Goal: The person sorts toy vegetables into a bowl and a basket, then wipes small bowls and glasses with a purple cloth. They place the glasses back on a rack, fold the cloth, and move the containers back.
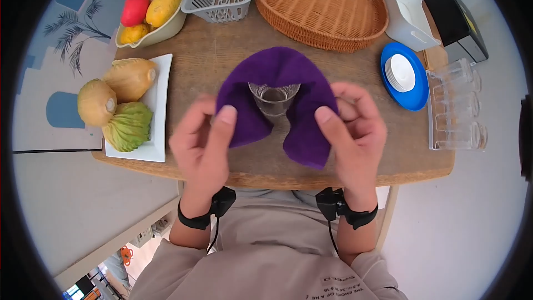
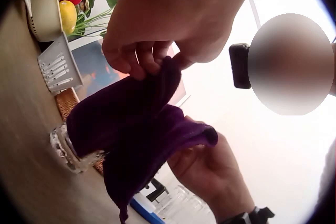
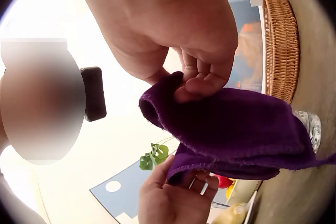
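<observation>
A purple cloth (image 1: pixel 277 66) hangs in an arch between my two hands. My left hand (image 1: pixel 202 144) pinches its left side between thumb and fingers, and my right hand (image 1: pixel 355 139) does the same on the right side. Within the arch a clear drinking glass (image 1: pixel 274 100) stands on the table, its upper part partly covered by the cloth in the head view. The left wrist view shows the cloth's folds (image 2: pixel 126 113) drooping beside the glass's thick base (image 2: pixel 68 148). In the right wrist view the cloth (image 3: pixel 226 129) overlaps the glass (image 3: pixel 311 129).
A white plate (image 1: pixel 164 105) with several fruits or vegetables lies left on the wooden table (image 1: pixel 194 66). Behind stand a fruit basket (image 1: pixel 166 36), a grey basket (image 1: pixel 222 14) and a wicker tray (image 1: pixel 322 5). On the right are a blue plate (image 1: pixel 413 100) with white dishes and a rack of glass mugs (image 1: pixel 458 105).
</observation>
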Motion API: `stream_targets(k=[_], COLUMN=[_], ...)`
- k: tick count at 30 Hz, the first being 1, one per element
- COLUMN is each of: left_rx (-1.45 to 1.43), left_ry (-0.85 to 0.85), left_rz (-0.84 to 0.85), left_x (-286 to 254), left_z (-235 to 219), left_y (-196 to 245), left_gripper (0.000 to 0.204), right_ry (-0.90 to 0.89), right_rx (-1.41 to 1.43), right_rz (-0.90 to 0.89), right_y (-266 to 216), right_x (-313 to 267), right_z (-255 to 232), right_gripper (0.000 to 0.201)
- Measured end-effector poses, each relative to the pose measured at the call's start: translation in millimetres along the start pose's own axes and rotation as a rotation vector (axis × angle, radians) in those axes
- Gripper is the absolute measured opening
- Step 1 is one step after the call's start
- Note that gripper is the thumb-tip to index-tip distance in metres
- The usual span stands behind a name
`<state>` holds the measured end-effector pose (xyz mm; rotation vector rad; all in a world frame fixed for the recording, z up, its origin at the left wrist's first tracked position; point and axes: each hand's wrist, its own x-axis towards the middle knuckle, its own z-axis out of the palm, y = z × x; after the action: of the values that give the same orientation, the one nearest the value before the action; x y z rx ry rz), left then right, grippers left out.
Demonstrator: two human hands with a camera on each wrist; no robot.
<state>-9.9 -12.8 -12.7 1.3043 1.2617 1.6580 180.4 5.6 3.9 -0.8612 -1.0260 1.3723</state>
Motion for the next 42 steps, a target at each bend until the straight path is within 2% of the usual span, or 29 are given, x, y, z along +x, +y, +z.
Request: stream_targets(k=[2,5,7,9,11,14,15,17,20,21,23,24,27,29,31,33,36,38,41,42], left_rx=[-0.043,-0.041,-0.078,-0.088,-0.152,-0.194,-0.222,-0.277,-0.467,-0.517,-0.418,-0.368,0.147,0.099,-0.097,-0.440,-0.487,-0.492,-0.532,-0.546], left_ry=[0.091,0.017,-0.010,-0.021,-0.090,-0.204,-0.189,-0.160,-0.061,-0.012,-0.101,-0.143,-0.266,-0.275,-0.251,-0.184,-0.138,-0.131,-0.083,-0.067], left_rz=[-0.047,-0.307,-0.332,-0.354,-0.246,-0.040,-0.052,-0.066,-0.283,-0.364,-0.386,-0.398,-0.127,-0.064,-0.072,-0.145,-0.214,-0.247,-0.287,-0.307], left_x=[7.7,24.8,27.3,15.8,3.6,-4.2,-5.6,-4.2,-1.2,0.7,9.8,14.2,25.5,32.1,37.2,39.7,39.6,39.4,39.1,39.7], left_z=[3.9,-4.5,-4.4,-7.3,-13.1,-12.3,-11.1,-5.3,0.9,3.4,5.8,6.8,2.8,5.9,13.8,30.4,45.8,56.4,69.5,72.5], left_y=[8.3,-15.0,-28.0,-24.1,-18.3,-24.2,-31.2,-41.3,-44.9,-44.1,-35.2,-31.8,-37.5,-48.0,-51.2,-50.7,-60.2,-58.6,-59.8,-61.8], left_gripper=[0.015,0.020,0.023,0.022,0.013,0.005,0.006,0.009,0.027,0.034,0.046,0.052,0.054,0.049,0.046,0.046,0.058,0.059,0.057,0.057], right_ry=[0.044,0.088,0.072,0.073,0.056,-0.150,-0.222,-0.126,0.085,0.109,0.157,0.140,0.094,0.074,0.053,0.025,-0.005,0.000,0.058,0.127], right_rx=[0.034,0.038,-0.063,0.033,0.110,0.162,0.168,0.201,0.419,0.358,0.236,0.161,-0.135,-0.432,-0.551,-0.518,-0.287,-0.192,-0.147,-0.155], right_rz=[0.022,0.101,0.158,0.125,0.114,0.058,0.044,0.069,0.187,0.183,0.172,0.134,-0.011,-0.140,-0.266,-0.309,-0.259,-0.244,-0.314,-0.368], right_y=[-0.1,7.2,17.3,18.3,18.3,27.4,32.6,48.3,60.5,60.1,57.0,56.0,57.5,67.5,72.6,74.8,73.6,70.7,83.6,87.5], right_x=[8.2,22.9,27.1,14.1,-1.5,-9.2,-9.5,-7.4,-6.6,-4.8,-0.5,1.5,10.1,15.4,24.4,30.0,36.0,42.4,53.6,57.1], right_z=[0.7,2.3,-1.5,3.1,5.8,-1.0,-3.2,-1.0,1.4,4.4,10.2,10.5,9.3,3.2,1.9,5.7,20.4,23.4,22.3,25.7], right_gripper=[0.030,0.032,0.032,0.031,0.031,0.030,0.030,0.025,0.025,0.027,0.030,0.035,0.050,0.062,0.071,0.076,0.076,0.076,0.071,0.060])
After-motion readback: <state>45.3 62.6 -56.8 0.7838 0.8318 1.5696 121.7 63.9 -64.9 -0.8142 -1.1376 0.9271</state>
